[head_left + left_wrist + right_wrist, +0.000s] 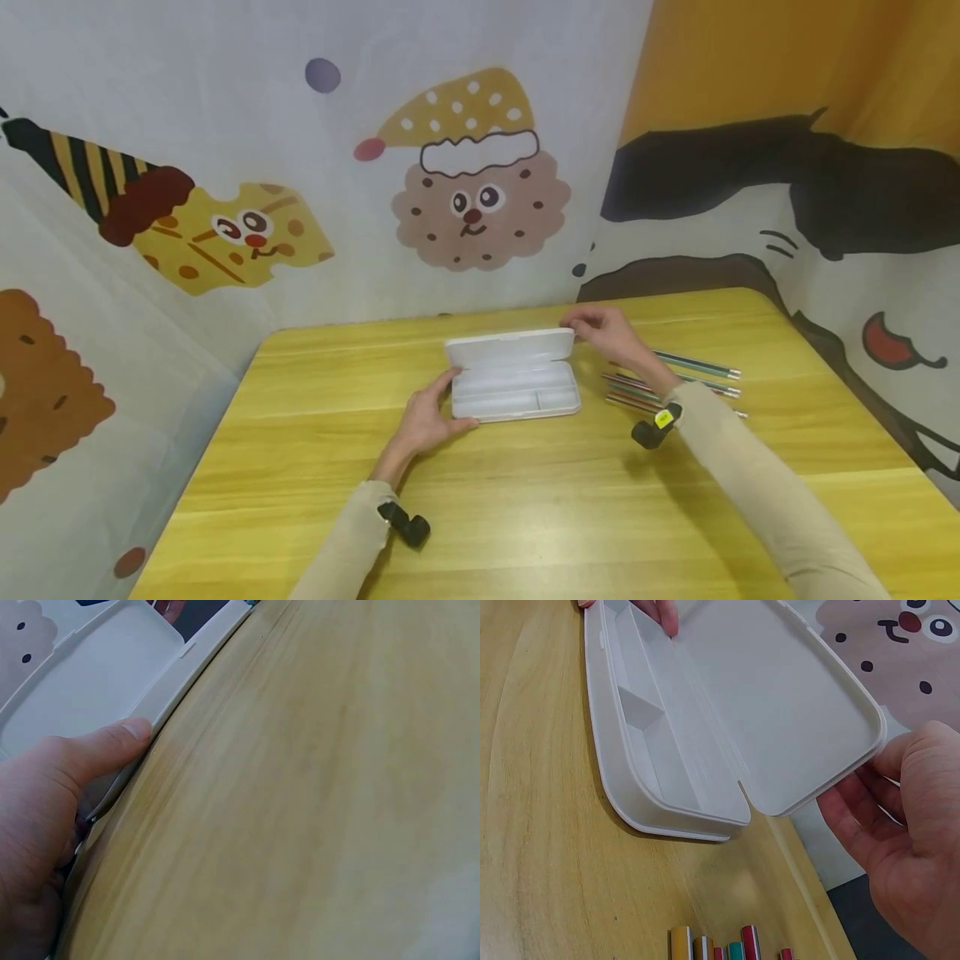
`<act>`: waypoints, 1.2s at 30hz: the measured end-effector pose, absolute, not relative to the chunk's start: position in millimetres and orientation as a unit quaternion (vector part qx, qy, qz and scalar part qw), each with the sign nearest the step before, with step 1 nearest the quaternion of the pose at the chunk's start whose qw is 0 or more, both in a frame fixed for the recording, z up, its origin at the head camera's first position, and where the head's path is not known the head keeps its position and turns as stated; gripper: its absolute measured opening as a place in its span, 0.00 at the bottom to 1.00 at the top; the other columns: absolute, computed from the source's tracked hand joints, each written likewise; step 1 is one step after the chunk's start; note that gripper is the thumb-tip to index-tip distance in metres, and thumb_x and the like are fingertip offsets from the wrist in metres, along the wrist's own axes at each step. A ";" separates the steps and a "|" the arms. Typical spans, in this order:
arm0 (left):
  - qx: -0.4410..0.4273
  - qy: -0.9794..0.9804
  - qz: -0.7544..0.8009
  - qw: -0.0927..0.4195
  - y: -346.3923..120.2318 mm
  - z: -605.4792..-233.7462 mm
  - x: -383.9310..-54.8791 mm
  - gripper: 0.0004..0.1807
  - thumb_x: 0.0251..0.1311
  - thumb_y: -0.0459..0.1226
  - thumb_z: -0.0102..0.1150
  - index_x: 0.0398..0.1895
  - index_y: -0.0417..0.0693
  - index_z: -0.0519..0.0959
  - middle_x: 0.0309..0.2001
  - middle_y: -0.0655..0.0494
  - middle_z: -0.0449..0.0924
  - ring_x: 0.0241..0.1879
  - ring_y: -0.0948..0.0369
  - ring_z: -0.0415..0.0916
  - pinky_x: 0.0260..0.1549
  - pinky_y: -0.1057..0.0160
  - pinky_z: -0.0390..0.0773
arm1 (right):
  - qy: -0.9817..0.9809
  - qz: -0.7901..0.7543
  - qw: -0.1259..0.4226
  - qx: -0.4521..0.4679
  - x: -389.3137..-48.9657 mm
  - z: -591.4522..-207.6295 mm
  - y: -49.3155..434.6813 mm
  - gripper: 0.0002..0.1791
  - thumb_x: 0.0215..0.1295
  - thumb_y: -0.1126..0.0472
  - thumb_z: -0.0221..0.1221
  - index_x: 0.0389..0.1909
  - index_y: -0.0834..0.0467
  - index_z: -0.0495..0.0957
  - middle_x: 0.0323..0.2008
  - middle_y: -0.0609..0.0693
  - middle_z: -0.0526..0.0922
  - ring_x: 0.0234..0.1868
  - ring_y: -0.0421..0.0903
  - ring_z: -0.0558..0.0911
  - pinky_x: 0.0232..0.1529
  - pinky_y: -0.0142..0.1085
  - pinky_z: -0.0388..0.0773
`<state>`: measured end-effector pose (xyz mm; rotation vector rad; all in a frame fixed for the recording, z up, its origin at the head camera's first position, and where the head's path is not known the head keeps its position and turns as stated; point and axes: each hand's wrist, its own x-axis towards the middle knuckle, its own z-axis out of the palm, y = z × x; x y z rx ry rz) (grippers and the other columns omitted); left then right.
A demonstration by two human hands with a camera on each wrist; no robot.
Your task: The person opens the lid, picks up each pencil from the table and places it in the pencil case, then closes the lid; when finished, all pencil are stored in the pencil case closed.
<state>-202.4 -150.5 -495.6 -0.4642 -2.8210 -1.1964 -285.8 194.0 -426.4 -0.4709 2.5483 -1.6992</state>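
Note:
A white plastic pencil case [516, 414] lies on the table with its lid [510, 343] raised at the back. Its inside has long compartments, one crossed by a short divider [641, 709], and no pencils lie in it. My left hand [423, 423] grips the left end of the case, thumb along the front edge and fingers toward the back. At the lid's right corner, my right hand [611, 333] pinches the edge between thumb and fingers, seen closely in the right wrist view. Several pencils [637, 392] lie to the right of the case, partly hidden under my right forearm.
The wood-grain table [525, 508] ends at the back against a cloth [360, 292] printed with cartoon figures. Pencil ends [735, 951] show on the tabletop near the case in the right wrist view. A wrist camera [656, 429] hangs off my right sleeve.

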 end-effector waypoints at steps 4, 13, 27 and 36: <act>-0.151 -0.911 -0.384 0.022 -149.9 -493.8 -202.1 0.53 0.43 0.47 0.82 0.74 0.53 0.65 0.71 0.43 0.65 0.68 0.45 0.64 0.65 0.46 0.65 | 0.815 -0.558 0.016 -0.156 -282.7 -424.2 195.7 0.12 0.74 0.69 0.54 0.51 0.70 0.80 0.49 0.65 0.83 0.43 0.57 0.85 0.51 0.51 0.81; -0.154 -0.910 -0.383 0.023 -150.9 -496.0 -202.7 0.51 0.44 0.47 0.82 0.74 0.53 0.65 0.70 0.43 0.67 0.68 0.46 0.65 0.65 0.46 0.66 | 0.794 -0.585 0.014 -0.163 -276.7 -430.9 213.2 0.13 0.73 0.68 0.55 0.52 0.72 0.79 0.49 0.68 0.82 0.48 0.68 0.82 0.51 0.55 0.79; -0.164 -0.910 -0.379 0.030 -152.0 -498.8 -204.6 0.50 0.45 0.48 0.81 0.73 0.55 0.66 0.70 0.44 0.67 0.68 0.46 0.64 0.66 0.46 0.64 | 0.829 -0.535 0.000 -0.165 -234.0 -429.3 253.0 0.15 0.73 0.62 0.59 0.53 0.68 0.80 0.51 0.64 0.82 0.50 0.55 0.82 0.49 0.44 0.83; -0.168 -0.907 -0.385 0.032 -152.0 -497.2 -203.7 0.50 0.44 0.47 0.81 0.73 0.55 0.67 0.69 0.44 0.68 0.68 0.45 0.65 0.66 0.44 0.64 | 0.885 -0.402 -0.070 -0.222 -193.3 -432.8 281.2 0.09 0.68 0.68 0.61 0.47 0.64 0.84 0.45 0.55 0.86 0.45 0.44 0.82 0.40 0.29 0.81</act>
